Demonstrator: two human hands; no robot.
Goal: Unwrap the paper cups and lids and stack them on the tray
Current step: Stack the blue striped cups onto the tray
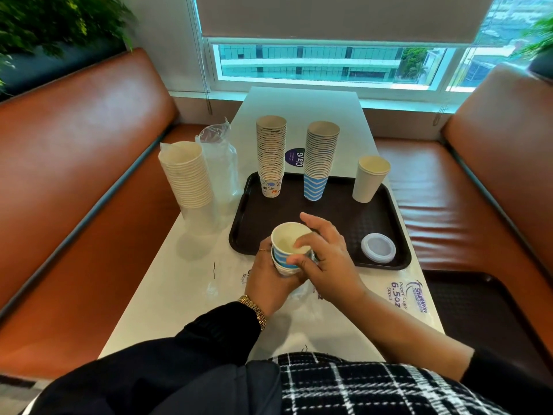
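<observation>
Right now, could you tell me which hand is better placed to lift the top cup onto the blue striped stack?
The right hand: its fingers already pinch the top cup's rim, and it lies nearer the blue striped stack on the tray. The left hand grips the short blue cups from below.

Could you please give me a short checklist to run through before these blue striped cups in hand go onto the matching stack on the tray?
1. Grip: left hand grips the held blue striped cups from below: ok.
2. Right hand pinches the top cup's rim: ok.
3. Target: blue striped stack stands upright on the tray: ok.
4. Path: bare tray between hands and that stack: ok.
5. Held cups fully free of wrap: cannot tell.
6. White cups beside the tray still in plastic: not ok.
</observation>
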